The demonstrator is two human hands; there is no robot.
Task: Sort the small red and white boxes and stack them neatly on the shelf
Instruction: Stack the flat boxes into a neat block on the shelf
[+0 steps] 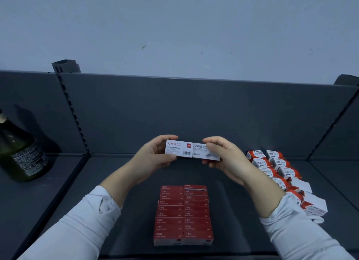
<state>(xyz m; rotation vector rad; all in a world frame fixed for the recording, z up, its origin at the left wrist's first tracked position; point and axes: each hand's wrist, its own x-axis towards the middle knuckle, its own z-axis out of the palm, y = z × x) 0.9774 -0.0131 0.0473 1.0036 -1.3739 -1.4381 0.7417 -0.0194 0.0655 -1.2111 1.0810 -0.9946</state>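
1. The 2 boxes I hold are small printed card cartons. I judge them light, stiff enough to take a pinch, and smooth-faced enough to slip. The short ends and long edges look like the best places to grip, not the flat middle.
2. The left box (pixel 178 149) and the right box (pixel 206 152) hang in the air above the far part of the shelf (pixel 233 221). Their white faces are toward me, and they are butted end to end in 1 line.
3. My left hand (pixel 153 158) grasps the left box, with fingers curled over its top edge and outer end and the thumb under the lower edge.
4. My right hand (pixel 229 160) grasps the right box the same way. My fingers wrap round its outer end and hide part of it.
5. Below my hands, nearer to me on the shelf, the red boxes (pixel 183 215) lie in 2 tidy columns that touch side by side.
6. To the right, a looser group of red-and-white cartons (pixel 275 166) sits well apart from those columns. Some of the nearer ones look tipped.
7. A dark bottle (pixel 21 154) stands in the next shelf bay on the left.
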